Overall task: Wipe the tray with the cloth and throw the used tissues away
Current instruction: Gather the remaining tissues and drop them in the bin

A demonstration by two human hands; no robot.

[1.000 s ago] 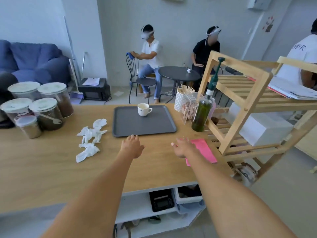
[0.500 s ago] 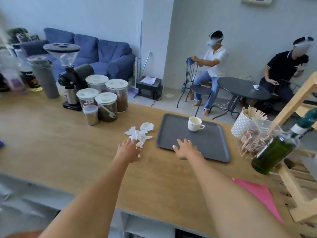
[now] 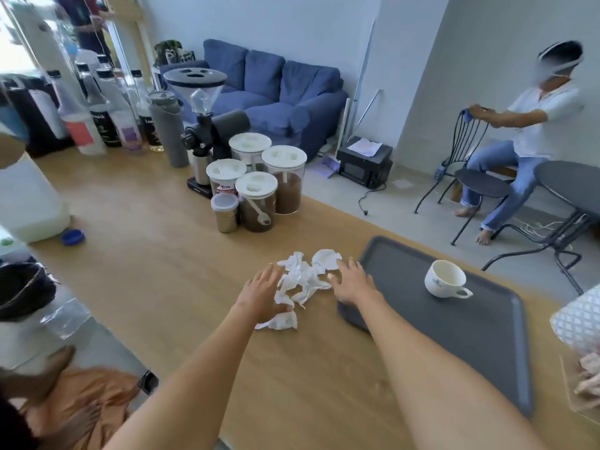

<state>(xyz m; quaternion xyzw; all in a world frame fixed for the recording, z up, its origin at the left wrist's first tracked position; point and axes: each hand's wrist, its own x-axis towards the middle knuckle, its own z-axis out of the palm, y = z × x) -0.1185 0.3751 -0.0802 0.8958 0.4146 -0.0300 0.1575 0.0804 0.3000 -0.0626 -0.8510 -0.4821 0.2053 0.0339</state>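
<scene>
Several crumpled white tissues lie on the wooden counter just left of a dark grey tray. A white cup stands on the tray's far part. My left hand rests flat on the left side of the tissue pile, fingers spread, touching it. My right hand is open on the pile's right side, over the tray's near left corner, fingertips touching a tissue. Neither hand holds anything. The pink cloth is out of view.
Lidded jars of coffee and a grinder stand behind the tissues. Bottles line the far left. A blue cap lies left. A patterned container is at the right edge. A person sits on a chair beyond.
My view has swung left, so the pink cloth and shelf left the frame. Both hands moved from the counter's front onto the tissue pile, one at each side.
</scene>
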